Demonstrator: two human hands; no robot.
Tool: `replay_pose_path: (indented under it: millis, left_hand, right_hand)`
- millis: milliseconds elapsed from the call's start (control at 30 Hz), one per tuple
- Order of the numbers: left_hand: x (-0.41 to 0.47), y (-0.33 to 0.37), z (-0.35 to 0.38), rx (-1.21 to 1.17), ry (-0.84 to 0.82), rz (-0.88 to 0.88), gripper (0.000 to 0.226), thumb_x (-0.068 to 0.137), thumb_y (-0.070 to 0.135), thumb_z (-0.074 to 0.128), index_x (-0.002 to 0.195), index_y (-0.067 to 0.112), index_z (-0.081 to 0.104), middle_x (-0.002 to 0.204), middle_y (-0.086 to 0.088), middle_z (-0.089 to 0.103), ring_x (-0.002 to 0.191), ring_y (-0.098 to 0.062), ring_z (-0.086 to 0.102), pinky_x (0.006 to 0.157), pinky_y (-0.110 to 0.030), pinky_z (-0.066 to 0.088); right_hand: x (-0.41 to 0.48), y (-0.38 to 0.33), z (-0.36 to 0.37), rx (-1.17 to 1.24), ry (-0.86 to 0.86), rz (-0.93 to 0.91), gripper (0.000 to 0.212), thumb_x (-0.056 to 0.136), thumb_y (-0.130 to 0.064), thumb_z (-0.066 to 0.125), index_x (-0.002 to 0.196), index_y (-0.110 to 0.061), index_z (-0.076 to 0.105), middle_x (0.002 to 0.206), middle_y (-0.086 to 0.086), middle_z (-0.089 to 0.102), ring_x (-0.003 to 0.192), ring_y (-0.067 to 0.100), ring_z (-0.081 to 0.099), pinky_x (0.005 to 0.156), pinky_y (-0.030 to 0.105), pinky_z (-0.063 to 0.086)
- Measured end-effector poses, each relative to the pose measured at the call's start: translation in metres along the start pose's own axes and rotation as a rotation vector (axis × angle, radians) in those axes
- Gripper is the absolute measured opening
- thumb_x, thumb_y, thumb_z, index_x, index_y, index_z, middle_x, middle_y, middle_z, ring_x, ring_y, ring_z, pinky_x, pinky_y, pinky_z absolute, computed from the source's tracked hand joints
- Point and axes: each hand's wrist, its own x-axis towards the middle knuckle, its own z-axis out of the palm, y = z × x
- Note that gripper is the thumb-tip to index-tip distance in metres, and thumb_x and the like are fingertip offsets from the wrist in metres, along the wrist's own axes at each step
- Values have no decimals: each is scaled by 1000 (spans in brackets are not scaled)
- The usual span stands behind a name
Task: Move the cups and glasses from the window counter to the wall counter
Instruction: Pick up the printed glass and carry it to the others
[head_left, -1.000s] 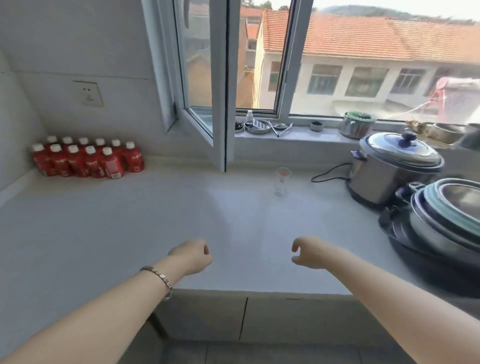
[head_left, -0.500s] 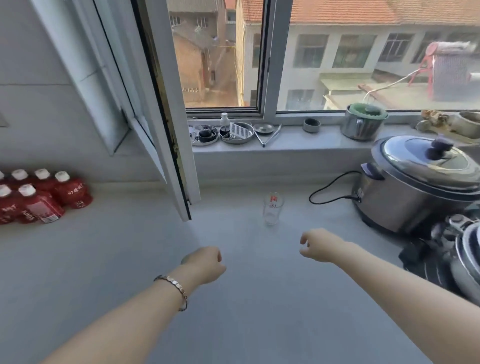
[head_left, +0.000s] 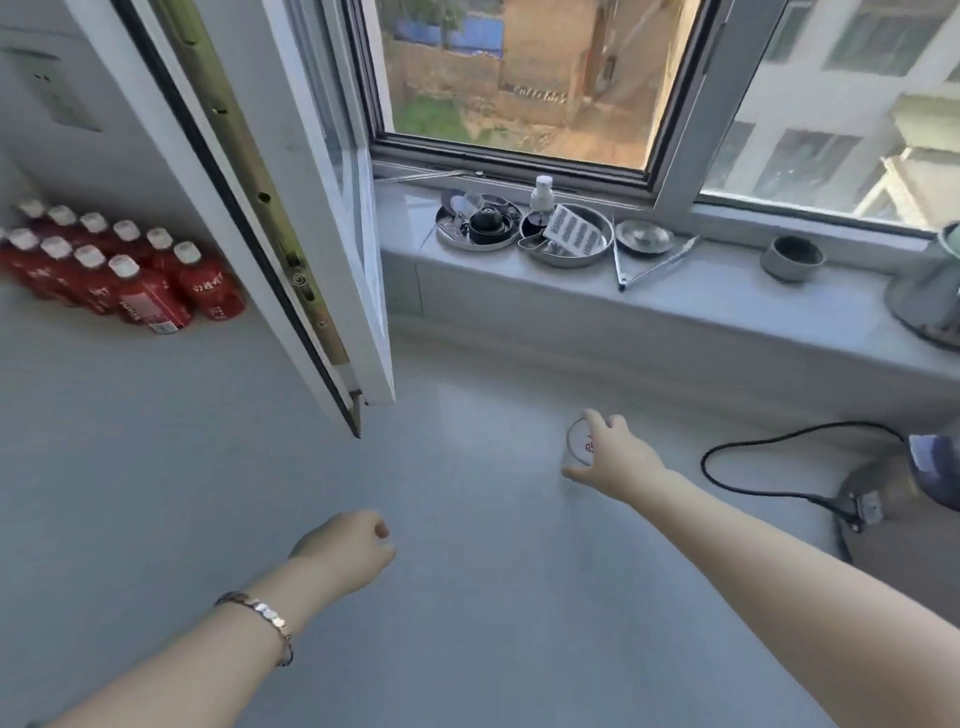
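While my left hand (head_left: 345, 551) hangs curled in a loose, empty fist over the counter (head_left: 467, 623), my right hand (head_left: 615, 460) wraps its fingers (head_left: 597, 421) around the clear glass (head_left: 579, 449), which stands on the counter just left of my palm.

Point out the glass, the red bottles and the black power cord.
glass (head_left: 578, 446), head view, on its rim beside the right hand's fingers.
red bottles (head_left: 156, 306), head view, on the front bottle's label.
black power cord (head_left: 727, 451), head view, on its loop.
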Motion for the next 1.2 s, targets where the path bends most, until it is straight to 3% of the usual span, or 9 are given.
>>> replay_pose_path:
  millis: [133,300,400,500,667,900,1000,1100,1200]
  left_hand:
    - [-9,-15,9,-63,40,-77,35,89,32,47,122,21,54,127,-2,58,109,-22,60,86,-26,46]
    - [-42,-57,26,-148,44,-155,32,90,29,47,119,19,57,129,-3,59,115,-21,57,96,-27,45]
    - [-76,-97,38,-221,67,-206,27,90,27,47,113,20,59,126,-3,60,114,-21,57,95,-27,45]
    - [-123,-151,53,-321,109,-264,18,91,26,46,101,21,59,113,0,63,99,-19,58,85,-27,45]
    - [-221,-261,99,-476,213,-424,8,90,30,49,93,26,55,101,1,61,97,-18,60,86,-31,49]
    - [-386,-406,167,-540,326,-643,17,90,26,45,99,24,59,119,-2,63,111,-22,58,94,-28,46]
    - [-456,-463,197,-551,386,-731,6,89,23,45,85,27,47,99,1,56,91,-22,52,81,-27,42]
    - [-516,-509,224,-601,433,-820,21,87,21,45,70,28,36,87,2,41,79,-19,36,58,-26,30]
    - [-561,-550,247,-644,483,-891,37,89,20,44,59,30,25,76,4,35,79,-17,33,51,-23,18]
  right_hand:
    - [-3,3,7,8,96,-57,66,81,-38,64,138,-22,34,125,9,44,103,30,62,80,34,51]
    - [-44,-34,19,-63,23,-279,66,80,-40,66,137,-32,34,123,1,46,99,21,57,73,26,41]
    - [-78,-83,40,-153,-45,-470,69,77,-43,67,137,-34,34,122,-3,48,106,15,57,72,23,38]
    - [-122,-147,76,-259,-136,-666,71,76,-44,67,138,-35,32,126,-2,47,108,21,59,75,25,43]
    - [-218,-252,147,-388,-222,-935,68,78,-42,64,137,-34,32,125,1,48,108,28,59,85,32,48]
    - [-372,-372,245,-475,-280,-1190,52,74,-36,60,123,-30,44,116,1,55,100,27,62,77,32,50]
    - [-428,-418,283,-572,-281,-1294,64,74,-45,64,131,-34,38,120,-1,55,105,24,60,81,30,49]
    - [-479,-459,316,-630,-280,-1358,68,73,-44,66,133,-34,37,121,-2,56,108,21,59,81,25,45]
    - [-520,-497,347,-677,-266,-1418,69,72,-42,65,134,-35,37,120,-2,55,108,20,59,82,25,44]
